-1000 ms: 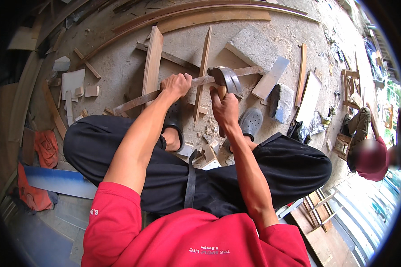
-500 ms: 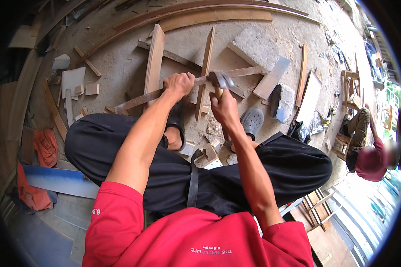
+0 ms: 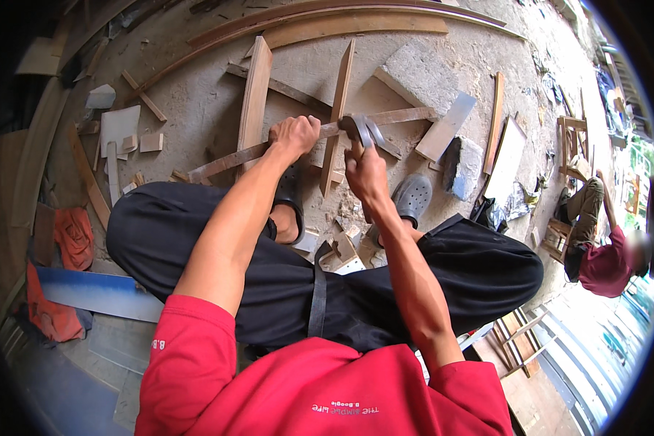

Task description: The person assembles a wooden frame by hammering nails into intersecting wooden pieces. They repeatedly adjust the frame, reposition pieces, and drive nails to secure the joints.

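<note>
My left hand (image 3: 296, 136) is closed around a long thin wooden strip (image 3: 229, 161), which lies slantwise across two boards. One is a wide wooden board (image 3: 255, 91) to the left of that hand, the other a narrower board (image 3: 339, 98) between my hands. In my right hand (image 3: 368, 174) is a claw hammer (image 3: 361, 131), gripped by its handle. Its head is at the strip, just right of the narrower board; whether it touches the wood I cannot tell. Part of the strip is hidden behind my left hand and the hammer.
A concrete slab (image 3: 418, 76), a pale plank (image 3: 447, 127) and a stone block (image 3: 461, 168) lie ahead on the right. Wood offcuts (image 3: 151, 142) are scattered at the left. My clog-style shoes (image 3: 412, 198) stand close under the work. Another person (image 3: 607, 261) sits far right.
The hammer head has tilted slightly beside the narrower board. My left hand keeps its hold on the strip, and the boards stand as before.
</note>
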Demonstrator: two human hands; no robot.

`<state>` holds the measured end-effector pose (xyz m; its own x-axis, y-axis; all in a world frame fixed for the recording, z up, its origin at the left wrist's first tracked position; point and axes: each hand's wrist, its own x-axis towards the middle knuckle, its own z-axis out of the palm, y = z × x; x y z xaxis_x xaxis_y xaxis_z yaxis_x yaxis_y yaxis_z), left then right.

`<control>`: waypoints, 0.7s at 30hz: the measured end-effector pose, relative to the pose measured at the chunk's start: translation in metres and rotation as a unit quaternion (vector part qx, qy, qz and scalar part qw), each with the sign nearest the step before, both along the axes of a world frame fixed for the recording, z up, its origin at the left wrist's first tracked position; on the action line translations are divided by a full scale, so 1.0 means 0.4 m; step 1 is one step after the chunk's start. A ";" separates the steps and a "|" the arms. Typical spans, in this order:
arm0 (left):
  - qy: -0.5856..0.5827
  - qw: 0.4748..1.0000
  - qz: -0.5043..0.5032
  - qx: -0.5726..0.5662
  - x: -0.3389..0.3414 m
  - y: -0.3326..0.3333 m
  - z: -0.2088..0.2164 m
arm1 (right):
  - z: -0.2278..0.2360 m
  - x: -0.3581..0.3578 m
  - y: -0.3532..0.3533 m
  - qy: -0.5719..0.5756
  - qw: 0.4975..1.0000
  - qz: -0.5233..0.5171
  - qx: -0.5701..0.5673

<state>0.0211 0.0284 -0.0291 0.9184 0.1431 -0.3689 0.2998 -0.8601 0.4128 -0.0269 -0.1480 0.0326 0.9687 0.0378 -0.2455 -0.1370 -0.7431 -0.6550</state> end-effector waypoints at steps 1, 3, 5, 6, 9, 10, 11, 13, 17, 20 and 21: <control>0.000 1.000 0.003 -0.003 -0.004 0.005 0.001 | 0.006 0.007 0.001 -0.006 0.999 -0.004 0.031; -0.006 1.000 0.007 0.000 -0.007 0.023 -0.034 | 0.073 0.023 0.023 -0.020 0.996 -0.017 0.088; -0.004 1.000 0.010 -0.001 -0.013 0.023 -0.043 | 0.125 0.018 0.025 -0.048 0.995 -0.005 0.092; 0.000 1.000 0.012 -0.001 -0.017 0.024 -0.036 | 0.138 0.011 0.025 -0.063 0.994 0.004 0.090; -0.002 1.000 0.007 0.004 -0.011 0.019 -0.029 | 0.082 -0.032 0.017 -0.237 0.960 0.018 0.146; -0.003 1.000 0.008 0.007 -0.012 0.023 -0.035 | 0.071 -0.049 0.031 -0.215 0.963 -0.009 0.163; -0.004 1.000 0.008 0.004 -0.009 0.019 -0.031 | 0.013 -0.051 0.013 -0.123 0.989 0.003 0.082; -0.005 1.000 0.009 -0.001 -0.007 0.014 -0.027 | -0.027 -0.024 0.007 0.005 0.999 -0.008 0.036; -0.010 1.000 0.011 0.017 -0.012 0.016 -0.033 | 0.084 0.016 0.017 -0.011 0.996 -0.047 0.080; 0.006 1.000 0.012 0.002 -0.010 0.024 -0.037 | 0.097 -0.030 0.013 -0.151 0.977 -0.010 0.149; 0.005 1.000 0.009 0.003 -0.011 0.026 -0.047 | 0.078 -0.043 0.017 -0.223 0.961 0.004 0.166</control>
